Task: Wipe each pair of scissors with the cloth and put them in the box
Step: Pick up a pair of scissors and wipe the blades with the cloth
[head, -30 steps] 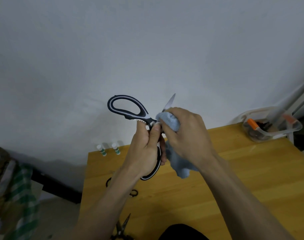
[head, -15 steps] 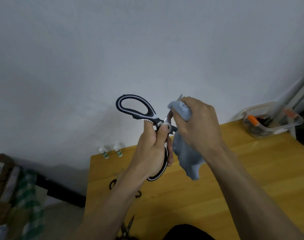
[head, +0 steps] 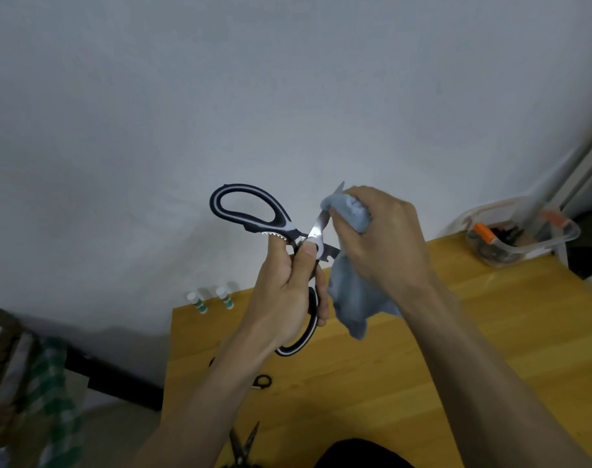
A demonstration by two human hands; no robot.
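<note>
The black-and-white scissors are held open in the air above the bench. The left hand grips the lower handle; the right hand pinches the blue cloth round one blade. A slip could cut the fingers, as the bare tip pokes out above.

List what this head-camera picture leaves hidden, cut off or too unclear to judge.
- Black-and-white scissors: lower handle mostly hidden inside the left hand.
- Upper blade: covered by the blue cloth and the right hand.
- Scissors on the table: handles cut off by the bottom edge.
- Plastic box: contents too small and blurred.
</note>
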